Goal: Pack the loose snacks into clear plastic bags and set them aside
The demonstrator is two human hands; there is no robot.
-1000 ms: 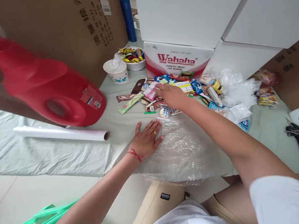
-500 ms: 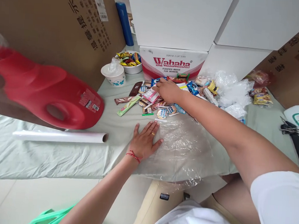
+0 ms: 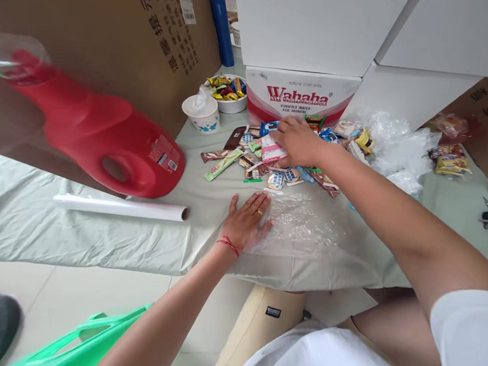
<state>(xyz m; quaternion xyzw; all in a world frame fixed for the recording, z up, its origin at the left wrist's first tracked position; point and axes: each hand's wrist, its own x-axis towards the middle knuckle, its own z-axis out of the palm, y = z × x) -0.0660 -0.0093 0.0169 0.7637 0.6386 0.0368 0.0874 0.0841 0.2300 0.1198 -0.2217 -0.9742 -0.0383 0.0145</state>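
Note:
My left hand (image 3: pixel 247 221) lies flat, fingers stretched, on the left edge of a clear plastic film (image 3: pixel 308 224) on the cloth. My right hand (image 3: pixel 300 143) is over a heap of small wrapped snacks, its thumb and fingers around a pink snack packet (image 3: pixel 272 150). Part of that packet is hidden under the hand. Near it lie a green stick packet (image 3: pixel 224 165), a dark brown packet (image 3: pixel 235 138) and a round biscuit packet (image 3: pixel 275 180). Blue-wrapped snacks (image 3: pixel 268 128) sit just behind the fingers.
A red jug (image 3: pixel 117 140) and a white roll (image 3: pixel 121 207) are at left. Behind stand a paper cup (image 3: pixel 201 115), a bowl of candies (image 3: pixel 232 105) and a Wahaha box (image 3: pixel 300 98). Crumpled clear bags (image 3: pixel 403 149) lie right. A green bag (image 3: pixel 86 339) is below the table.
My right hand and the pink packet have shifted slightly right. The film's near edge no longer hangs over the table edge. My left hand stays flat. The camera view has shifted.

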